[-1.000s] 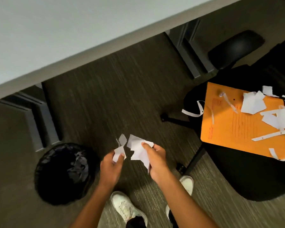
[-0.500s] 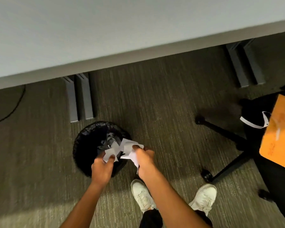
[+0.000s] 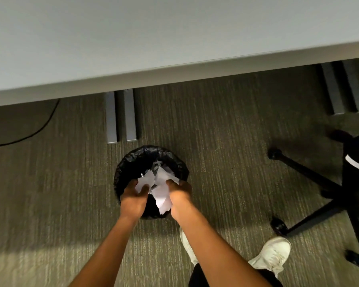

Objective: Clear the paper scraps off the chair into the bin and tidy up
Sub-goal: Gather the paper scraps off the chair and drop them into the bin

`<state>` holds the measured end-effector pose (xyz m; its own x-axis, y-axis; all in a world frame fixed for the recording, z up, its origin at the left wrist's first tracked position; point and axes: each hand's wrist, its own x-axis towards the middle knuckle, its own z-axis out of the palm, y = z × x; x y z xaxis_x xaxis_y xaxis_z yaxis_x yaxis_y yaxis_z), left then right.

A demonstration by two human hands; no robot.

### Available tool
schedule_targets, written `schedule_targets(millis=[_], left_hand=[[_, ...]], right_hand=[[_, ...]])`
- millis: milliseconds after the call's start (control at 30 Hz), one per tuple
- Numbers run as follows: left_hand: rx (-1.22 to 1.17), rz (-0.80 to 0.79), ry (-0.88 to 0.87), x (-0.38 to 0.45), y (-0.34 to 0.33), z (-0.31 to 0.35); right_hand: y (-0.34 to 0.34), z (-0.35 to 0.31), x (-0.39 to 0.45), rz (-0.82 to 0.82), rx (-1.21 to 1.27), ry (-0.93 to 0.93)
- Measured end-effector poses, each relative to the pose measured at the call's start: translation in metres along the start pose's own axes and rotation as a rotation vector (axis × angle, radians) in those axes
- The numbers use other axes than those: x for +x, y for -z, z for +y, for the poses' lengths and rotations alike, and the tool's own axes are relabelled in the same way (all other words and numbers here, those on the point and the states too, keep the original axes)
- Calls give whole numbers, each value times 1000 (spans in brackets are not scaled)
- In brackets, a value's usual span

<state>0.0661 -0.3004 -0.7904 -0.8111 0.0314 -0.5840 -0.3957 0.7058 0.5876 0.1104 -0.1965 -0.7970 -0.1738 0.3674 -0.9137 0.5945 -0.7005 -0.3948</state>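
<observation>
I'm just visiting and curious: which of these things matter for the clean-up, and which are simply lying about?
In use:
scraps
bin
left hand
right hand
chair

Just there:
desk
cable
desk legs
shoes

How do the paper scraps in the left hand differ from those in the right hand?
The white paper scraps in the left hand form a smaller, flatter bunch; the white paper scraps in the right hand are larger and hang down lower. Both bunches are held over the black-lined round bin.
</observation>
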Motion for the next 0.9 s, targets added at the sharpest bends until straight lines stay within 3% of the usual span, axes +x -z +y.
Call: schedule_targets(millis=[233, 533, 700, 900], left_hand=[[92, -24, 15, 19, 4, -13], [52, -53, -21, 14, -6, -6], [110, -83, -65, 5, -15, 14], [93, -128, -140, -17, -54, 47]], right_hand=[[-22, 16, 10, -19, 50, -49], [1, 12, 17, -69, 67, -106], [26, 5, 24, -69, 99, -25], [91, -14, 26, 16, -8, 262]])
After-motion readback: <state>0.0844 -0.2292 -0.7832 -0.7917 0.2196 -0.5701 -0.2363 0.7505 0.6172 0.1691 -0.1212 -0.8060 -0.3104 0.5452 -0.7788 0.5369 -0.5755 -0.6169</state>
